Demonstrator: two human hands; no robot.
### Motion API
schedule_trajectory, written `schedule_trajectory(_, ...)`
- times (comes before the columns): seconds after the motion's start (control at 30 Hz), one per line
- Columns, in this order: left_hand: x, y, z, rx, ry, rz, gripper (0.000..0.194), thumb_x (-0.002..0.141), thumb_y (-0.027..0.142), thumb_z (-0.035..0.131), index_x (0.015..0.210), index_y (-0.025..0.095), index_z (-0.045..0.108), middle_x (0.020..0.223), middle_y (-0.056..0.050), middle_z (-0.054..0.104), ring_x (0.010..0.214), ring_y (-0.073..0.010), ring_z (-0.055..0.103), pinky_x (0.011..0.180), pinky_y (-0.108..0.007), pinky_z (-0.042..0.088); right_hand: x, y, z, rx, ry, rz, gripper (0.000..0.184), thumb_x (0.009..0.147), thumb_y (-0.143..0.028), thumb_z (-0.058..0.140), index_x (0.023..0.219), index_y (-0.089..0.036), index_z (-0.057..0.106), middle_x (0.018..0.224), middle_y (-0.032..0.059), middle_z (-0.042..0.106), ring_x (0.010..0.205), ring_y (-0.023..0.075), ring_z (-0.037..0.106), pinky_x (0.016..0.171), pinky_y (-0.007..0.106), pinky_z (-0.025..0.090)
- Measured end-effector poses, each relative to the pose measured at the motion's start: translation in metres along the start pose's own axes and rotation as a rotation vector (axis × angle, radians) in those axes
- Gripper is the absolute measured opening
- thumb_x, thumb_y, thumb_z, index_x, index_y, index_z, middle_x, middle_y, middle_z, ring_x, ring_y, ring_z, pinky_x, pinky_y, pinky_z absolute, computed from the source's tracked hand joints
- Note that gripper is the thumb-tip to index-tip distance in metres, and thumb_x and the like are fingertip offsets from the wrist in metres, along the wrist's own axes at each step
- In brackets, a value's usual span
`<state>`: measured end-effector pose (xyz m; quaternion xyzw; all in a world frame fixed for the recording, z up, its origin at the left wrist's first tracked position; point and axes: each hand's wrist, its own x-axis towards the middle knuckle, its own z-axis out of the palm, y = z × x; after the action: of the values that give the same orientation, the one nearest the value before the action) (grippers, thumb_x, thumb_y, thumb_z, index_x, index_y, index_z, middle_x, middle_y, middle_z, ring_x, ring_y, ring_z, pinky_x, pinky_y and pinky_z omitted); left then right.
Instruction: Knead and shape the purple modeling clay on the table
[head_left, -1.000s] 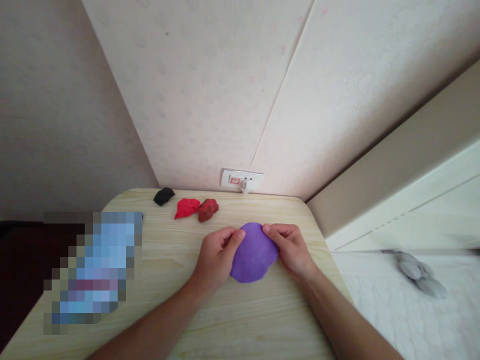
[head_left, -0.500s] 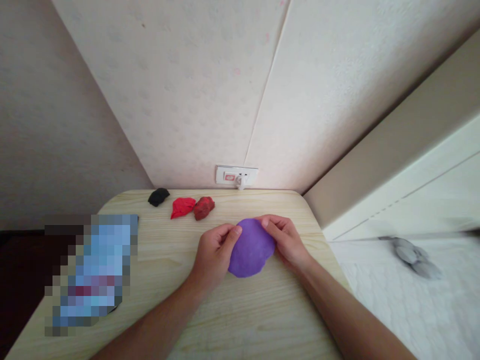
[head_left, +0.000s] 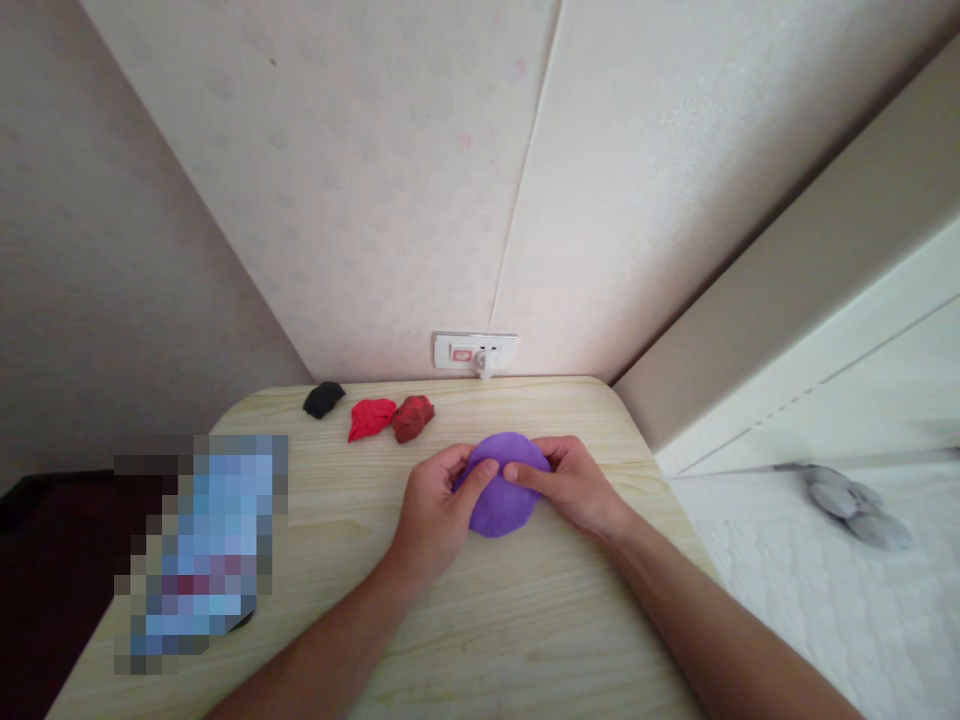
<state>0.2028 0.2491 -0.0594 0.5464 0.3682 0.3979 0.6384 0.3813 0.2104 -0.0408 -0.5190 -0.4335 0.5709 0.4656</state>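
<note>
the left hand point(head_left: 437, 515) and right hand point(head_left: 581, 488) pinch the purple disc point(head_left: 502, 512) between thumbs and fingers, over the bench point(head_left: 480, 640). it seems light, soft and easily torn, best held gently near its rim; the fingers underneath are mostly hidden from view.

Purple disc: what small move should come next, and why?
Perhaps turn the purple disc slightly: the left hand and right hand grip it from either side, while its lower edge looks free, so turning might bring that edge into their grip.
</note>
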Motion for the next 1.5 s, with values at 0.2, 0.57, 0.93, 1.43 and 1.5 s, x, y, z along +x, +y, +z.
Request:
schedule_trajectory(0.2, 0.003, 0.0, -0.001, -0.057, -0.064, -0.066, 0.029, 0.082, 0.042, 0.074, 0.085, 0.013, 0.073, 0.077, -0.005, 0.072, 0.07, -0.0163, 0.064, 0.063, -0.024, 0.048, -0.001, 0.0, 0.002, -0.004, 0.032, -0.033, 0.034, 0.072, -0.044, 0.086, 0.086, -0.014, 0.079, 0.071, 0.0006, 0.071, 0.058, 0.012, 0.056, 0.058, 0.024, 0.045)
schedule_trajectory(0.57, 0.001, 0.002, 0.001, -0.096, 0.016, -0.072, 0.028, 0.079, 0.041, 0.076, 0.083, 0.013, 0.075, 0.073, -0.004, 0.072, 0.063, -0.0147, 0.062, 0.057, -0.022, 0.047, 0.001, 0.001, 0.002, 0.0, 0.128, -0.088, 0.032, 0.074, -0.047, 0.084, 0.077, -0.015, 0.079, 0.066, 0.0007, 0.069, 0.054, 0.0104, 0.051, 0.053, 0.023, 0.041)
schedule_trajectory(0.93, -0.001, 0.004, 0.002, -0.05, -0.026, -0.024, 0.027, 0.082, 0.04, 0.075, 0.089, 0.015, 0.073, 0.077, -0.002, 0.069, 0.066, -0.0128, 0.06, 0.057, -0.02, 0.045, 0.0, -0.003, 0.002, 0.004, 0.078, -0.092, 0.029, 0.076, -0.044, 0.084, 0.078, -0.015, 0.079, 0.064, 0.0003, 0.068, 0.054, 0.009, 0.051, 0.052, 0.022, 0.039)
schedule_trajectory(1.43, 0.001, 0.001, -0.001, 0.044, 0.022, 0.061, 0.022, 0.087, 0.037, 0.07, 0.085, 0.015, 0.074, 0.077, -0.002, 0.072, 0.07, -0.014, 0.062, 0.063, -0.022, 0.046, -0.001, -0.002, 0.011, 0.032, 0.134, -0.114, 0.028, 0.071, -0.041, 0.088, 0.083, -0.018, 0.08, 0.069, 0.0014, 0.073, 0.056, 0.0102, 0.057, 0.054, 0.022, 0.043)
schedule_trajectory(1.5, 0.0, 0.002, -0.001, 0.04, 0.023, 0.063, 0.021, 0.087, 0.036, 0.07, 0.084, 0.016, 0.072, 0.075, -0.001, 0.07, 0.069, -0.0137, 0.061, 0.062, -0.022, 0.045, -0.001, -0.003, 0.011, 0.023, 0.129, -0.101, 0.027, 0.07, -0.041, 0.088, 0.079, -0.017, 0.08, 0.068, 0.0021, 0.073, 0.055, 0.0101, 0.057, 0.053, 0.022, 0.043)
